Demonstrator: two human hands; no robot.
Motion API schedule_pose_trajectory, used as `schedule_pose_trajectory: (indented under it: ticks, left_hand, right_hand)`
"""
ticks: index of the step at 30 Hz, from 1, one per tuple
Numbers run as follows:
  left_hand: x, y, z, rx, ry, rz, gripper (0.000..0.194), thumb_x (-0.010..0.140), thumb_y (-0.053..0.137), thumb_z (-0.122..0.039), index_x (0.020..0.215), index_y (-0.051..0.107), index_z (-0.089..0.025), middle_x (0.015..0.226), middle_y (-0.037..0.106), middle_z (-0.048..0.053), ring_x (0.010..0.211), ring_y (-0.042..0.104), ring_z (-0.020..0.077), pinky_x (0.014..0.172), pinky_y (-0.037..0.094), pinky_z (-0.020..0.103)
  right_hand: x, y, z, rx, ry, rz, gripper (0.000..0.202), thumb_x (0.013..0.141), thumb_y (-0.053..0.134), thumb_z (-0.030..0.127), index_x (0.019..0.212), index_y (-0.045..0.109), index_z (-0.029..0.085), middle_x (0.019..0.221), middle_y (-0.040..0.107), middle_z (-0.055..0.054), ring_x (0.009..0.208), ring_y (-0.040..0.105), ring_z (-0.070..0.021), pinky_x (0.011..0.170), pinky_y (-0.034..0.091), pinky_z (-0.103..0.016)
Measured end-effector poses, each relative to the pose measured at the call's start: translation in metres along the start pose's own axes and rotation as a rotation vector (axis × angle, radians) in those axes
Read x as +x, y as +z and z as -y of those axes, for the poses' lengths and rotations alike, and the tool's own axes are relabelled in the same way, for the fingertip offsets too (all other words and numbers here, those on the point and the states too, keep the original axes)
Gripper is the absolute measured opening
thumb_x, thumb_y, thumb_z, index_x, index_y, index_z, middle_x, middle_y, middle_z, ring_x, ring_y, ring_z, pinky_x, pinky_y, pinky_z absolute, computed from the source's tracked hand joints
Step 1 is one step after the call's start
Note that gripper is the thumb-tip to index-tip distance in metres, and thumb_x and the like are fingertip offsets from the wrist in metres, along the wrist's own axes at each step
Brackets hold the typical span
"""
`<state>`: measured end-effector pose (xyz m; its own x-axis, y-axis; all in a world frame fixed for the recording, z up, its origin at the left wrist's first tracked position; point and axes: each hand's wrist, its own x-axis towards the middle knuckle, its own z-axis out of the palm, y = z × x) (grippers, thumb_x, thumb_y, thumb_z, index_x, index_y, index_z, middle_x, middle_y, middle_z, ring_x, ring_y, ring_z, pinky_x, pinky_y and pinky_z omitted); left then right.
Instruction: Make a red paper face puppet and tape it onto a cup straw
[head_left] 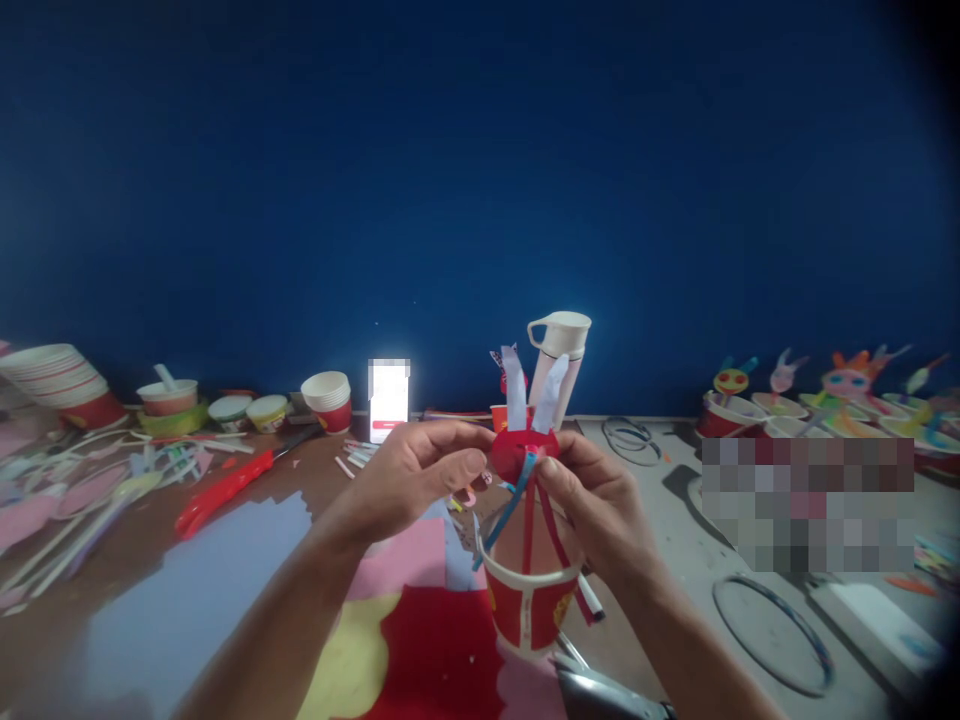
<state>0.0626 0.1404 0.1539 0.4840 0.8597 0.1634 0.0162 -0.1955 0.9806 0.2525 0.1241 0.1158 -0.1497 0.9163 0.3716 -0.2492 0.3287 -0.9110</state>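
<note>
A red paper piece [517,452] with two pale upright strips [552,392] is held above a red and white paper cup [529,605]. Blue and red strips [529,520] hang from it over the cup's mouth. My right hand [600,500] pinches its right edge between thumb and fingers. On the other side, my left hand [427,475] has curled fingers near the red piece's left edge, the fingertips touching it. The cup stands on red, pink and yellow paper sheets [442,650].
A red-handled knife [225,492], paper strips [97,520] and stacked cups [64,385] lie left. A lit phone [388,400] and a white bottle [559,360] stand behind. Scissors [600,690] lie in front; decorated cups [731,405] are right.
</note>
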Motion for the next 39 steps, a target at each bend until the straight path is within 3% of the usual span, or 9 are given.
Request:
schedule_pose_trajectory:
  ticks: [5,11,19,28,33,36,39]
  left_hand:
    - [0.002,0.010,0.005,-0.108,-0.022,-0.044,0.023,0.073,0.068,-0.030,0.090,0.066,-0.015,0.081,0.066,0.004,0.069,0.059,0.0132,0.063,0.049,0.026]
    - [0.004,0.017,0.012,-0.084,0.005,-0.106,0.012,0.076,0.064,-0.025,0.075,0.064,-0.014,0.069,0.060,0.000,0.063,0.055,0.0100,0.060,0.046,0.023]
    - [0.006,0.018,0.008,-0.048,-0.030,-0.152,0.010,0.072,0.066,-0.021,0.077,0.064,-0.013,0.065,0.060,-0.001,0.058,0.054,0.0099,0.056,0.046,0.023]
    - [0.006,0.022,0.015,-0.088,0.006,-0.109,0.011,0.077,0.063,-0.024,0.073,0.061,-0.014,0.069,0.062,-0.001,0.063,0.058,0.0103,0.059,0.048,0.022]
    - [0.008,0.021,0.014,-0.078,-0.030,-0.150,0.012,0.076,0.063,-0.025,0.073,0.061,-0.014,0.064,0.060,-0.002,0.057,0.056,0.0090,0.055,0.047,0.021]
    - [0.009,0.019,0.015,-0.052,-0.020,-0.210,0.011,0.075,0.062,-0.025,0.071,0.060,-0.014,0.061,0.060,-0.003,0.054,0.055,0.0081,0.053,0.045,0.020]
    - [0.012,0.018,0.016,-0.040,-0.016,-0.274,0.011,0.076,0.060,-0.024,0.072,0.059,-0.014,0.061,0.061,-0.002,0.055,0.056,0.0091,0.054,0.045,0.021]
  right_hand:
    - [0.000,0.006,-0.005,-0.001,0.050,0.034,0.012,0.082,0.062,0.032,0.087,0.062,0.021,0.081,0.067,-0.001,0.072,0.063,-0.0146,0.065,0.051,-0.026]
    - [0.002,0.007,-0.005,-0.081,0.043,0.026,0.013,0.081,0.063,0.033,0.084,0.062,0.020,0.080,0.065,-0.001,0.072,0.060,-0.0135,0.066,0.049,-0.024]
    - [0.002,0.003,-0.006,-0.061,0.042,0.024,0.023,0.088,0.051,0.039,0.081,0.062,0.020,0.077,0.066,-0.002,0.074,0.062,-0.0171,0.072,0.049,-0.028]
    - [0.002,0.002,-0.007,-0.183,0.035,-0.070,0.018,0.083,0.060,0.034,0.075,0.060,0.018,0.068,0.059,0.001,0.061,0.053,-0.0116,0.057,0.044,-0.021]
    - [0.006,-0.001,-0.011,-0.048,0.063,-0.017,0.015,0.086,0.057,0.034,0.082,0.060,0.020,0.074,0.062,0.001,0.067,0.056,-0.0124,0.063,0.046,-0.023]
    - [0.010,-0.004,-0.010,-0.097,0.017,-0.088,0.020,0.089,0.050,0.037,0.086,0.061,0.020,0.075,0.063,-0.001,0.071,0.058,-0.0138,0.068,0.047,-0.025]
    - [0.009,-0.005,-0.005,-0.292,-0.102,-0.208,0.016,0.089,0.050,0.033,0.088,0.060,0.021,0.079,0.064,-0.001,0.074,0.060,-0.0157,0.069,0.047,-0.027]
